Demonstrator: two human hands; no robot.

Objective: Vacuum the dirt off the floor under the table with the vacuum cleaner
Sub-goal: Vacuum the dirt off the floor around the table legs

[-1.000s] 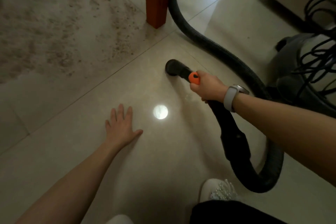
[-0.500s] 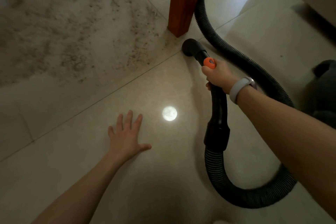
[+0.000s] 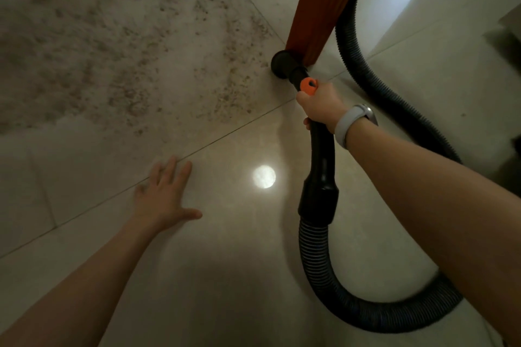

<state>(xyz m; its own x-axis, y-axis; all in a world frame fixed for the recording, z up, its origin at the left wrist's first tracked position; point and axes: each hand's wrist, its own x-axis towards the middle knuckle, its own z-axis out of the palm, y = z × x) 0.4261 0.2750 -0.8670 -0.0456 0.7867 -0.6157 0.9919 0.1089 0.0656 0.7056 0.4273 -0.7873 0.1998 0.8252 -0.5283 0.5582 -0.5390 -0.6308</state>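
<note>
1. Big change in the last second: the nozzle (image 3: pixel 282 64) has slid forward across the clean tile and now sits right at the foot of the table leg (image 3: pixel 324 5), touching or just about touching it. A second ago it was well short of the leg.
2. That puts the nozzle at the near edge of the dirt (image 3: pixel 118 45), which is spread over the floor (image 3: pixel 214 262) to the left of the leg and further in. My guess is the actual cleaning is only starting, since the patch looks basically untouched.
3. The right hand (image 3: pixel 321 107) is wrapped tight round the black wand just below the orange collar (image 3: pixel 308 87), fingers curled fully around it.
4. The left hand (image 3: pixel 163 194) is flat, fingers spread and straight, palm on the tile and holding nothing. It has crept forward a bit too.
5. The hose (image 3: pixel 375 315) loops behind the right arm and runs off past the leg.
</note>
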